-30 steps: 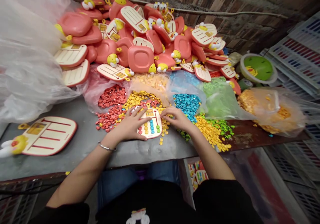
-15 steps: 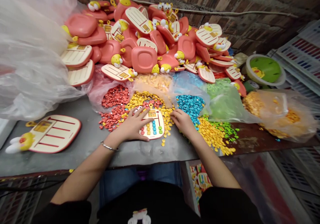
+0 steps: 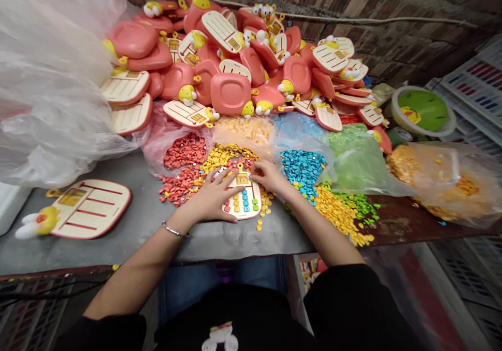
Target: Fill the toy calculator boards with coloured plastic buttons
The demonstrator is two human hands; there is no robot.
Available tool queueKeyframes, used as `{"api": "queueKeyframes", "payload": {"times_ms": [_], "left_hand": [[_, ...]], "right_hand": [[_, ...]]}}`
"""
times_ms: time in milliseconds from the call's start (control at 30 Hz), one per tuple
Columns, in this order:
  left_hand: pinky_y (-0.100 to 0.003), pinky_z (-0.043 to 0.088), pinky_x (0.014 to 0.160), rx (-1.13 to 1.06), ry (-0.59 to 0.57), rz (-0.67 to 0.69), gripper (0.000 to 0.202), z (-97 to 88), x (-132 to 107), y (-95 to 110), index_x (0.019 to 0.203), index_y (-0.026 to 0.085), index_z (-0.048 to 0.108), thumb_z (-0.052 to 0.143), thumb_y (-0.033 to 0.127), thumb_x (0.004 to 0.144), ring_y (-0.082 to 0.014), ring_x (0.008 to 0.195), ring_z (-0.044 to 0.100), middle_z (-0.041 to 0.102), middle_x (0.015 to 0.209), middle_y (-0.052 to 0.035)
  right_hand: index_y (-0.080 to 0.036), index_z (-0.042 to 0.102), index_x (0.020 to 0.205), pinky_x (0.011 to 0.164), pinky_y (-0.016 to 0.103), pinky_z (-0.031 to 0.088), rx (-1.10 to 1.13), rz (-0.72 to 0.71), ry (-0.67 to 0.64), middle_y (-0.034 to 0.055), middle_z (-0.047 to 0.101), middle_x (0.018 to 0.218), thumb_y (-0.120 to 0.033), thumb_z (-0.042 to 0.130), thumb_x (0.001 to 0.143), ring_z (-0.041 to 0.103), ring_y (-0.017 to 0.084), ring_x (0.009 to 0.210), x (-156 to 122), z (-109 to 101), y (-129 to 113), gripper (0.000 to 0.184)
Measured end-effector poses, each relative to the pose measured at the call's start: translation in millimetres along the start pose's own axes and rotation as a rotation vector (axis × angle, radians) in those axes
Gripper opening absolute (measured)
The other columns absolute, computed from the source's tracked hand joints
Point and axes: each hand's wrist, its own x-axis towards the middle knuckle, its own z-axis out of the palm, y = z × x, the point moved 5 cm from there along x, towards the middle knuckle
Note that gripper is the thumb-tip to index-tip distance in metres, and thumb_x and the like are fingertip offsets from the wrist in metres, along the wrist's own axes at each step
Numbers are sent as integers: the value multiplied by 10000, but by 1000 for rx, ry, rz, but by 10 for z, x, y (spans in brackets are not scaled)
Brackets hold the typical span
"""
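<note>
My left hand [image 3: 209, 196] lies flat with fingers spread on the left side of a cream toy calculator panel [image 3: 242, 210], which has rows of coloured buttons and a red rim. My right hand [image 3: 269, 177] is bunched at the panel's upper right corner; its fingertips hide whether it holds a small piece. Loose yellow pieces [image 3: 265, 204] are scattered to the panel's right, and loose red pieces [image 3: 180, 186] lie to the left of my left hand.
A large heap of salmon-pink toy shells and cream panels [image 3: 231, 63] rises against a brick wall [image 3: 372, 16]. Plastic bags of blue pieces [image 3: 301, 168] and orange pieces [image 3: 431, 176] lie beside it. White plastic sheeting [image 3: 50, 79] fills the left side.
My right hand has moved left from beside the panel to its upper right corner. My left hand stays on the panel, and the view has shifted slightly.
</note>
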Motion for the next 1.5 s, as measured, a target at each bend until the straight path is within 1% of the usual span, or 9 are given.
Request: {"api": "queueKeyframes", "payload": {"times_ms": [100, 267, 400, 533, 867, 1100, 1200, 1333, 1500], "left_hand": [[-554, 63, 1157, -6, 0, -6, 900, -1, -1, -2, 1419, 306, 466, 693, 723, 654, -384, 1464, 143, 192, 1611, -110], [-555, 50, 1157, -28, 7, -6, 905, 1, -8, -13, 1429, 332, 449, 678, 742, 655, -389, 1466, 135, 176, 1617, -95], [-557, 58, 1155, -25, -1, -5, 900, 16, -7, -25, 1425, 323, 457, 658, 757, 662, -394, 1464, 138, 189, 1612, -106], [-568, 58, 1149, -18, -10, -6, 899, 8, -3, -18, 1428, 326, 449, 648, 763, 668, -399, 1465, 129, 179, 1613, -117], [-565, 65, 1150, -4, -21, -15, 900, -5, 7, 0, 1421, 307, 462, 688, 728, 658, -381, 1471, 123, 192, 1607, -131], [-580, 101, 1137, 7, -7, -3, 888, -1, 14, 8, 1411, 306, 476, 680, 735, 661, -390, 1447, 203, 218, 1601, -131], [-581, 101, 1137, 12, 6, 7, 898, 6, 9, 6, 1427, 313, 451, 673, 737, 667, -384, 1452, 192, 202, 1605, -131], [-580, 95, 1140, 3, 4, 5, 907, 23, 4, -12, 1430, 316, 446, 664, 751, 664, -385, 1461, 164, 190, 1609, -126], [-573, 78, 1147, -3, 1, 3, 909, 26, -1, -26, 1430, 312, 450, 657, 757, 665, -391, 1467, 137, 182, 1610, -129]], "right_hand": [[-166, 643, 716, 660, 251, 431, 81, -32, -158, 10, 633, 752, -224, 703, 788, 578, 159, 726, -203, -131, -15, 111], [-170, 687, 802, 690, 275, 435, -230, 162, 30, 47, 658, 824, -164, 649, 834, 596, 177, 744, -533, -476, 221, 50], [-176, 702, 902, 723, 299, 447, -525, 203, -8, 101, 658, 944, -139, 646, 833, 610, 233, 877, -674, -386, 334, 96], [-163, 697, 880, 744, 318, 451, -629, 255, 27, 116, 648, 905, -114, 568, 869, 602, 253, 895, -720, -305, 382, 139], [-211, 632, 975, 826, 335, 484, -131, -167, 268, 73, 617, 971, -208, 539, 919, 590, 216, 937, -360, -173, -71, 109], [-178, 606, 738, 782, 332, 463, -181, -157, 189, 67, 615, 854, -164, 613, 867, 572, 209, 852, -110, 109, -55, 130], [-170, 631, 742, 824, 345, 450, -169, -154, 139, 76, 642, 873, -176, 651, 852, 582, 216, 888, -174, 51, -75, 111], [-175, 663, 791, 803, 313, 464, 60, -167, -70, 49, 679, 849, -230, 637, 884, 617, 185, 837, -416, -86, -155, 111], [-185, 660, 823, 803, 323, 464, 16, 29, 113, 52, 667, 880, -231, 592, 910, 617, 194, 863, -893, -228, -83, 119]]}}
